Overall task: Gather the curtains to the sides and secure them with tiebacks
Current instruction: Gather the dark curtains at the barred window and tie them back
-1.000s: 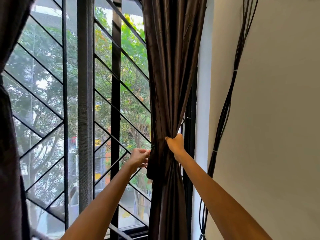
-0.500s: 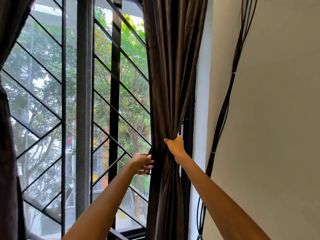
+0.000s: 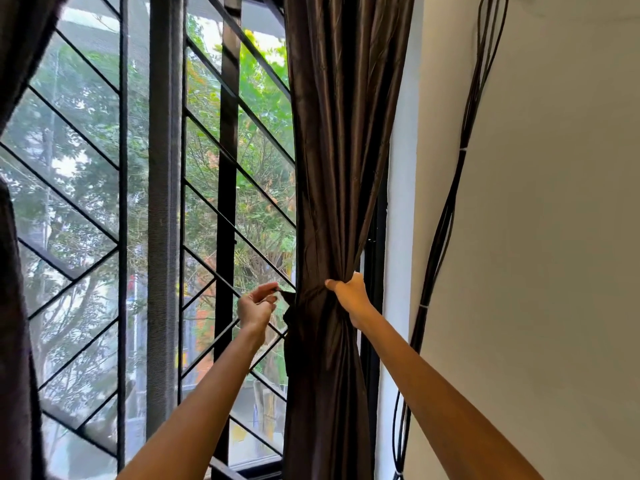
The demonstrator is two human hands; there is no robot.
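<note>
Both my arms reach forward and up toward the window, bare to the elbow and nearly straight. My right hand is clamped around the gathered waist of the brown curtain, fingers wrapped behind the fabric and thumb pointing left across the front of the bunch. The cloth fans out above my grip and hangs in tight folds below it.

My left hand sits just to the left of the curtain, a little lower than the right, with the wrist bent back. Its thumb and fingertips pinch the pointed end of a dark strip, the tieback, which stretches from my fingers to the curtain's left edge at the height of the bunch. The rest of that strip merges with the dark folds, so I cannot tell how far it goes round.

I can read no writing, brand or label anywhere.

The gathered curtain hangs against the right edge of the window, beside the white wall, and lies between my two hands, held by the right and just beside the left. A second dark curtain shows at the far left edge, well apart from both hands. Behind the curtains stands a black window grille with diagonal bars, green trees beyond it. A bundle of black cables runs down the wall to the right of my right arm.
</note>
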